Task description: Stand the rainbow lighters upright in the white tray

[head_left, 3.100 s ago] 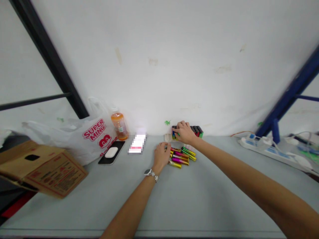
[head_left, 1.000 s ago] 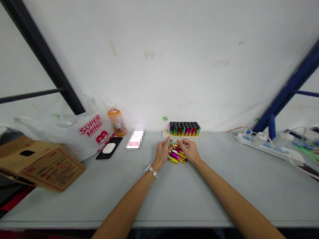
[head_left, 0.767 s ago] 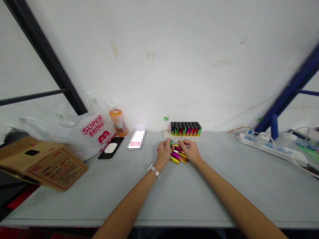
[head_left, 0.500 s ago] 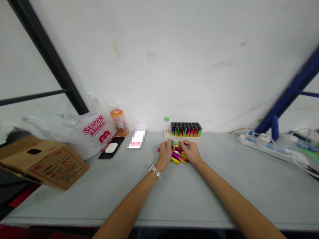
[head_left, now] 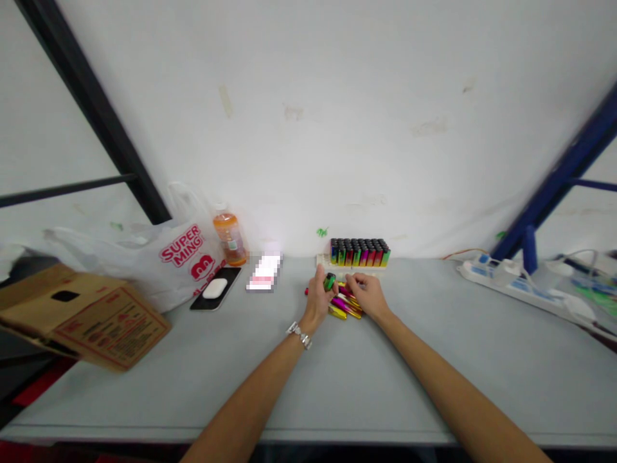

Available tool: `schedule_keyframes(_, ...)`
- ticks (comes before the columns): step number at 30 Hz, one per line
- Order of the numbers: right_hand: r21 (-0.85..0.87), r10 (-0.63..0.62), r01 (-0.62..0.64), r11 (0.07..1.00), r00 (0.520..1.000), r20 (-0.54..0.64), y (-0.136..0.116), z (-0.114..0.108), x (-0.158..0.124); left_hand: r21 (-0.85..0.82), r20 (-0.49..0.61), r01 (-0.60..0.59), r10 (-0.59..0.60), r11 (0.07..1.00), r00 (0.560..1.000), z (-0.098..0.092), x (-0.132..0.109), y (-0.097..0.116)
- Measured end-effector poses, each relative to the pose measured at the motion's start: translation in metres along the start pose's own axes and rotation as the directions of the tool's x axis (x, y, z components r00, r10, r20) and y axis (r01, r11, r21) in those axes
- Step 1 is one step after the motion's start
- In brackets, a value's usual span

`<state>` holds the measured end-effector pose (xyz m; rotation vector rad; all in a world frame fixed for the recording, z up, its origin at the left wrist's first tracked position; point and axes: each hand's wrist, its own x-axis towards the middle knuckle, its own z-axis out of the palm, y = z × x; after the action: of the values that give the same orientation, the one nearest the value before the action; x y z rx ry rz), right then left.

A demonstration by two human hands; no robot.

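My left hand (head_left: 316,301) is closed around a green lighter (head_left: 330,281) with a dark top, its thumb pointing up. Beside it, my right hand (head_left: 370,296) has its fingers pinched together at the pile's right edge; what lies in them, if anything, is hidden. Between and below both hands is a loose pile of shiny lighters (head_left: 346,306) in yellow, magenta and red, partly covered by the fingers. Just behind stand several rows of upright multicoloured lighters (head_left: 360,254) with black tops, in a whitish tray (head_left: 322,260) whose left end shows bare slots.
At left are an open cardboard box (head_left: 116,325), a white plastic bag (head_left: 144,257), an orange drink bottle (head_left: 229,238), and a black phone (head_left: 200,302) under a white case (head_left: 214,288). A blurred-out bright item (head_left: 264,271) lies nearby. A power strip (head_left: 525,289) runs along the right. A wall rises behind.
My left thumb has lifted and straightened, and the green lighter shows more clearly, slightly further left. My right hand has hardly moved.
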<state>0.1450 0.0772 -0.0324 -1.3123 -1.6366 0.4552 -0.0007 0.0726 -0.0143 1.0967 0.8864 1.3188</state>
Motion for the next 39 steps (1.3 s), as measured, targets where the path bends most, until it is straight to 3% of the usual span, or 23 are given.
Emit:
schedule_keyframes(7,-0.011,-0.006,0.006,1.000,1.000,0.003,0.003,0.001,0.001,0.166,-0.055,-0.039,0.049,0.985,0.997,0.001,0.005,-0.005)
schedule_keyframes(14,-0.009,-0.009,0.009,1.000,1.000,0.004,0.002,0.001,0.001,0.283,-0.056,-0.059,0.078,0.957,0.995,0.003,0.002,0.004)
schedule_keyframes(24,-0.010,-0.023,0.023,1.000,1.000,0.006,0.001,-0.001,0.001,0.279,-0.084,-0.042,0.068,0.959,0.994,0.004,0.004,0.001)
schedule_keyframes(29,-0.007,-0.028,0.028,1.000,1.000,0.001,0.000,-0.001,0.000,0.201,-0.071,-0.015,0.030,0.979,0.997,0.004,0.002,0.002)
schedule_keyframes(35,0.070,-0.160,0.168,0.983,0.981,-0.111,-0.017,-0.014,0.001,0.067,0.013,-0.045,0.044,0.997,0.999,0.002,-0.002,0.005)
schedule_keyframes(39,0.149,-0.217,0.206,0.967,0.974,0.065,-0.040,-0.023,-0.001,0.215,0.061,-0.116,0.106,0.970,0.993,-0.002,-0.002,0.001)
